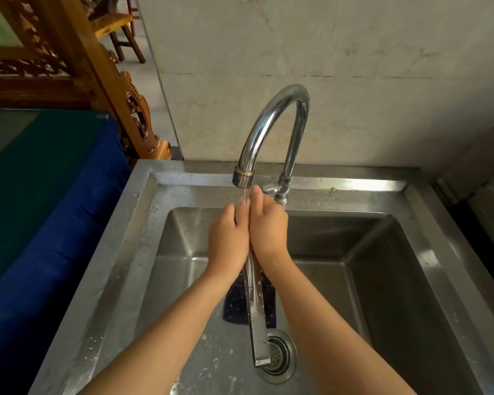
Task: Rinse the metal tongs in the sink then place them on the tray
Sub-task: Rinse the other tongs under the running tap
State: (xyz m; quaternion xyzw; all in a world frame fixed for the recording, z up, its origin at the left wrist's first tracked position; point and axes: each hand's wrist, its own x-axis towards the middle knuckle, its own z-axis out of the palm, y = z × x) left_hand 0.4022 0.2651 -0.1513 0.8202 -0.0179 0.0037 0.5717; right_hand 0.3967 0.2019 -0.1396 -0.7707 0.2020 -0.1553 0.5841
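Observation:
The metal tongs (256, 315) hang over the steel sink (428, 269), their long flat handle pointing down toward the drain (280, 355). My left hand (228, 239) and my right hand (268, 228) press together around the tongs' upper end, right under the running faucet (271, 129). Water streams from the spout onto my fingers and down the metal. The tongs' gripping end is hidden between my palms. No tray is in view.
A dark blue cloth or sponge (237, 306) lies on the sink floor behind the tongs. A blue-draped table with a green top (40, 195) stands left of the sink. Carved wooden furniture (103, 81) is behind it, a pale wall behind the faucet.

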